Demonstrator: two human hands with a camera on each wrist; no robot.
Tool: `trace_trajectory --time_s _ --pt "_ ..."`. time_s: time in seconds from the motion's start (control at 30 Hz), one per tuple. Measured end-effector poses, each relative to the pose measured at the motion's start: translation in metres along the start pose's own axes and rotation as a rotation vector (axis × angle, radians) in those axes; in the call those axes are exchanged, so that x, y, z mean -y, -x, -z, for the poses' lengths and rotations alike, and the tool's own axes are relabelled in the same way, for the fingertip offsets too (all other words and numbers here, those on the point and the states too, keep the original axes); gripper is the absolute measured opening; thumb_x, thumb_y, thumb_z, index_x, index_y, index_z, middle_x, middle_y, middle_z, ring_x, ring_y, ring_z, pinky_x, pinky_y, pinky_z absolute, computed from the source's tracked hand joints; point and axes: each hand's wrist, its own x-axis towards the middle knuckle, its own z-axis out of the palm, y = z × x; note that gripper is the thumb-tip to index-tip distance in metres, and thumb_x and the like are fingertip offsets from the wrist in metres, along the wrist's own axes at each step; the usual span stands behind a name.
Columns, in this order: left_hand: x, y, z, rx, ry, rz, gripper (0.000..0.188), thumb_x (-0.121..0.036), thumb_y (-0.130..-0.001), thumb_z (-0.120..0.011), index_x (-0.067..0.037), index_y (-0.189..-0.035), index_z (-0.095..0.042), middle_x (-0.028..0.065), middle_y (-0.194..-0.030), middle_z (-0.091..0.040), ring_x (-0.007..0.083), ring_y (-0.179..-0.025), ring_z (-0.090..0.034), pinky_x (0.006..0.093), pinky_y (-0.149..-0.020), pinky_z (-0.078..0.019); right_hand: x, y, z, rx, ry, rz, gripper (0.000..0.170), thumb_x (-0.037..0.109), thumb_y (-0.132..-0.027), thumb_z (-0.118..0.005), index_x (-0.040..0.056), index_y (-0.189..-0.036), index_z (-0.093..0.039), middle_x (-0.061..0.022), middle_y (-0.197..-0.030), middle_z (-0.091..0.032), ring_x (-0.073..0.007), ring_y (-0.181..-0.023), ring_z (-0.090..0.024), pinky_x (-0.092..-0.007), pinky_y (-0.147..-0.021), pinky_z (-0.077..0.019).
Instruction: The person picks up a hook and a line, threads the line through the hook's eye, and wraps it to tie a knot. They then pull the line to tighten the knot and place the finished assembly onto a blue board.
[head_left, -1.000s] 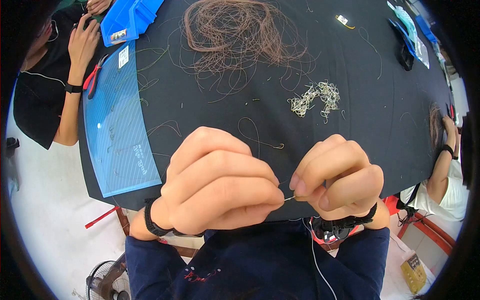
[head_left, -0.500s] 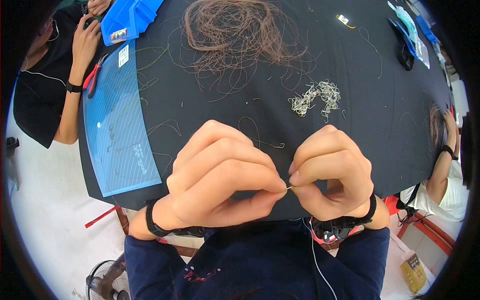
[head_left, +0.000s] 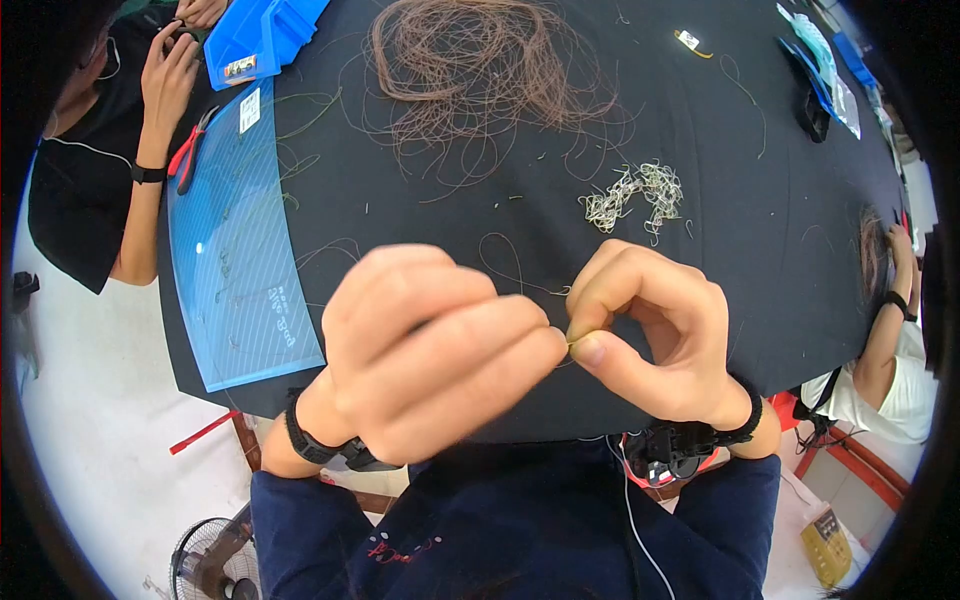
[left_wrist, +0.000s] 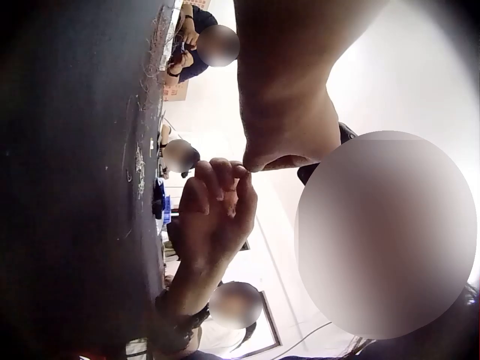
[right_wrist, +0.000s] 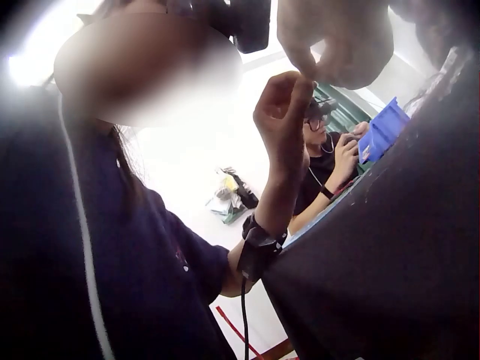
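Observation:
Both hands meet at their fingertips above the near part of the table. My left hand (head_left: 440, 345) pinches a tiny fish hook (head_left: 570, 347), which the fingers mostly cover. Close against it, the thumb and forefinger of my right hand (head_left: 665, 325) pinch a thin fishing line (head_left: 566, 364), a short bit of which shows under the thumb. In the left wrist view the right hand (left_wrist: 217, 202) has its fingers bent toward the left. On the cloth just beyond the hands lies a loop of brown line (head_left: 517, 262) with a hook partly behind the right fingers.
A heap of silver fish hooks (head_left: 660, 190) lies ahead of the right hand. Farther back spreads a tangle of brown line (head_left: 415, 90). At left are a blue clear sleeve (head_left: 235, 260), red-handled pliers (head_left: 187, 160) and a blue bin (head_left: 258, 40). Other people sit at both sides.
The left hand has turned over more at the knuckles. The right hand has shifted slightly left and up, its forefinger and thumb now curved into a ring. The metal sliver between the fingertips shows less.

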Motion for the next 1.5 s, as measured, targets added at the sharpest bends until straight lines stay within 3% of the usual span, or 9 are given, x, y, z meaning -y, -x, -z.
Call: trace_trajectory --time_s 0.1,0.53,1.03,1.23,1.33,1.5 --pt "0.006 0.000 -0.011 -0.109 0.118 0.048 0.027 -0.007 -0.057 -0.078 -0.012 -0.081 -0.065 -0.0005 -0.080 -0.065 0.0176 -0.070 -0.053 0.0297 -0.062 -0.0443 0.002 -0.003 0.001 0.002 0.166 0.219 0.014 0.001 -0.070 -0.068 0.0014 -0.083 -0.061 -0.0077 -0.079 -0.058 -0.0129 -0.062 -0.052 -0.0229 -0.049 -0.0382" --pt "0.005 -0.002 -0.007 -0.075 0.230 0.098 0.024 -0.004 -0.058 -0.076 -0.010 -0.079 -0.064 0.0011 -0.078 -0.066 0.0180 -0.069 -0.053 0.0290 -0.061 -0.0429 0.003 -0.003 -0.004 -0.114 0.292 0.430 0.023 -0.007 -0.061 -0.069 -0.0008 -0.082 -0.062 -0.0121 -0.075 -0.059 -0.0226 -0.064 -0.059 -0.0292 -0.056 -0.0473" --pt "0.003 0.000 -0.008 -0.064 0.145 0.121 0.029 -0.002 -0.055 -0.077 -0.009 -0.080 -0.065 0.0017 -0.079 -0.065 0.0201 -0.070 -0.053 0.0302 -0.063 -0.0434 0.002 -0.003 -0.005 -0.151 0.545 0.498 0.023 -0.008 -0.061 -0.069 -0.0015 -0.082 -0.062 -0.0115 -0.075 -0.059 -0.0234 -0.062 -0.057 -0.0296 -0.055 -0.0474" --pt "0.002 0.000 -0.009 -0.079 0.181 0.159 0.027 0.000 -0.056 -0.075 -0.009 -0.079 -0.064 0.0026 -0.078 -0.065 0.0200 -0.069 -0.052 0.0296 -0.062 -0.0423 -0.005 -0.003 -0.002 -0.099 0.486 0.508 0.026 -0.003 -0.070 -0.071 0.0029 -0.092 -0.059 -0.0103 -0.085 -0.059 -0.0184 -0.070 -0.058 -0.0279 -0.061 -0.0437" --pt "0.002 -0.002 -0.007 -0.078 0.204 0.177 0.026 0.000 -0.057 -0.075 -0.008 -0.078 -0.064 0.0030 -0.076 -0.065 0.0198 -0.069 -0.053 0.0293 -0.062 -0.0418 -0.004 -0.002 -0.007 -0.184 0.444 0.505 0.030 -0.004 -0.061 -0.073 -0.0002 -0.088 -0.062 -0.0131 -0.083 -0.060 -0.0255 -0.067 -0.058 -0.0307 -0.056 -0.0469" --pt "0.003 -0.001 -0.008 -0.085 0.216 0.169 0.025 -0.001 -0.058 -0.076 -0.008 -0.079 -0.064 0.0032 -0.076 -0.065 0.0196 -0.069 -0.053 0.0292 -0.062 -0.0418 -0.004 -0.002 -0.006 -0.190 0.464 0.548 0.029 -0.005 -0.061 -0.073 -0.0004 -0.088 -0.062 -0.0127 -0.082 -0.059 -0.0246 -0.065 -0.058 -0.0303 -0.055 -0.0468"
